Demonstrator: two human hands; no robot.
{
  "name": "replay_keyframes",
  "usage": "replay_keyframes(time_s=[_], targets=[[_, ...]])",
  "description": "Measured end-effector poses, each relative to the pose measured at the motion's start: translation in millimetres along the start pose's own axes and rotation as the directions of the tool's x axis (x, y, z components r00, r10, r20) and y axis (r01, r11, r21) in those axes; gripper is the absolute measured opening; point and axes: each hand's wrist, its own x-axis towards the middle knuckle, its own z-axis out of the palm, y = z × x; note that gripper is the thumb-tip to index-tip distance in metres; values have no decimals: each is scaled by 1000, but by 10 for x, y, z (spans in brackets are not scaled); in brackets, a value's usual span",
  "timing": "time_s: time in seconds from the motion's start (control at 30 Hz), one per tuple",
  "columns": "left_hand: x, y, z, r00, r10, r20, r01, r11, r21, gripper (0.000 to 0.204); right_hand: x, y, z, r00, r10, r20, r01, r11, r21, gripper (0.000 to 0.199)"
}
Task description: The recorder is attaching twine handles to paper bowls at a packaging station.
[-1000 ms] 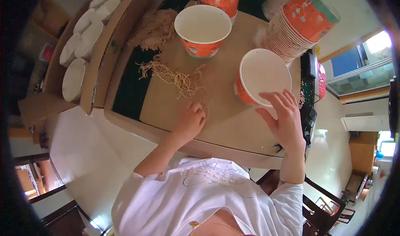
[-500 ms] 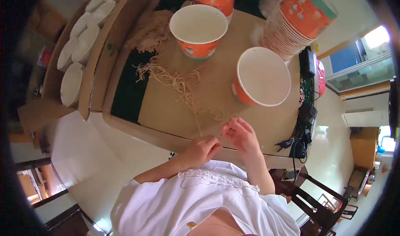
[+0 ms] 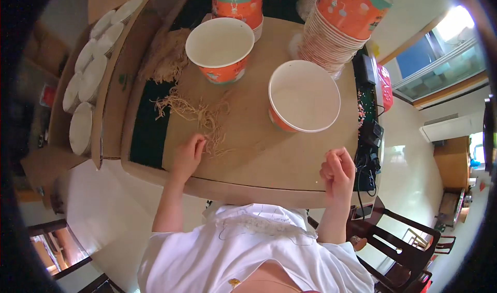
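Observation:
Thin tan strands like twine lie in a loose tangle (image 3: pixel 194 112) on the cardboard-covered table. A thicker bundle of strands (image 3: pixel 168 65) is behind it. At the tangle's near edge, my left hand (image 3: pixel 187 158) pinches the strands, though the gripped bit is mostly hidden by the fingers. My right hand (image 3: pixel 339 171) is curled closed above the table's front right; what it holds, if anything, I cannot make out. Between and beyond my hands stand two paper tubs, an orange one (image 3: pixel 225 74) on the left and another (image 3: pixel 279 121) nearer the right hand.
Nested tubs in a tall stack (image 3: pixel 336 39) lean at the back right. An upside-down orange tub (image 3: pixel 235 5) stands at the back. Left of the table, an open carton (image 3: pixel 111 106) holds several white tubs. Black cables (image 3: pixel 367 161) run along the right edge, near a chair (image 3: pixel 398 244).
My hands have moved apart: the left forward and leftward to the tangle, the right to the right. The strand that ran down to my left hand no longer stretches there. The view has shifted slightly.

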Motion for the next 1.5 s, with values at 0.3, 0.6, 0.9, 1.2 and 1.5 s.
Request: replay_keyframes(time_s=[0.3, 0.6, 0.9, 1.2, 1.5], targets=[[-319, 1141, 229, 876, 480, 33, -476, 875, -89, 21, -2, 666, 540, 833, 388, 396, -239, 896, -375, 26], [-505, 900, 354, 904, 409, 127, -382, 904, -190, 26, 87, 572, 393, 918, 189, 349, -295, 913, 281, 21], [-562, 981, 365, 766, 623, 158, -611, 782, -121, 14, 26, 790, 510, 808, 492, 324, -374, 854, -362, 27], [-244, 79, 75, 922, 382, 60, -381, 924, -34, 17, 33, 122, -86, 967, 176, 186, -201, 972, 124, 24], [-154, 1345, -150, 887, 304, 346, -21, 778, -628, 31, -102, -84, 293, 872, 239, 428, 106, 761, -640, 10]])
